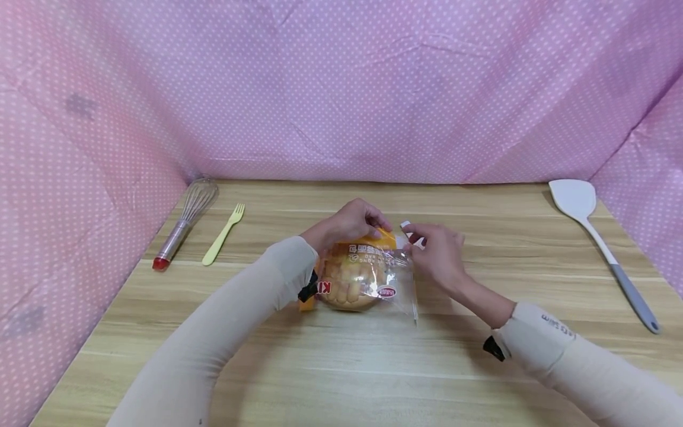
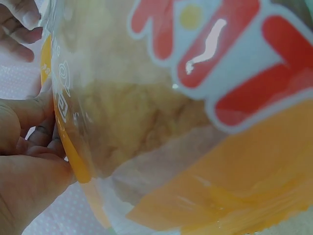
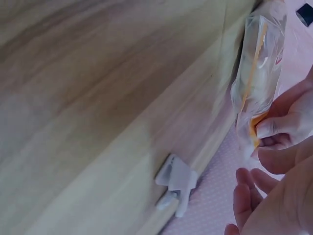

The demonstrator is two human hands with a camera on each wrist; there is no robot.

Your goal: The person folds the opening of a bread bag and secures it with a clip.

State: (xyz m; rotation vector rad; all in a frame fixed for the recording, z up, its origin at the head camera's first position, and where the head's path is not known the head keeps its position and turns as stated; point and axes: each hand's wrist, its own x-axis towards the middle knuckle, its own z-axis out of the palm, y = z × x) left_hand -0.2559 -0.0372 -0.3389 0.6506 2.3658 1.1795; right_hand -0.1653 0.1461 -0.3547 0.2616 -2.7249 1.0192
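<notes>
A clear and orange plastic bag (image 1: 400,276) with a round bread bun (image 1: 344,276) inside lies in the middle of the table. My left hand (image 1: 360,219) pinches its orange far edge between thumb and fingers, seen close up in the left wrist view. Beside the bag's right corner is my right hand (image 1: 440,252), its fingertips close to the plastic and its thumb and fingers apart in the right wrist view. A small white plastic clip (image 3: 177,183) lies on the table just beyond the right fingers.
At the left lie a whisk (image 1: 184,222) with a red end and a pale yellow fork (image 1: 224,234). A white spatula (image 1: 597,237) with a grey handle lies at the right. Pink dotted cloth (image 1: 341,89) hangs behind and along both sides of the wooden table (image 1: 341,367).
</notes>
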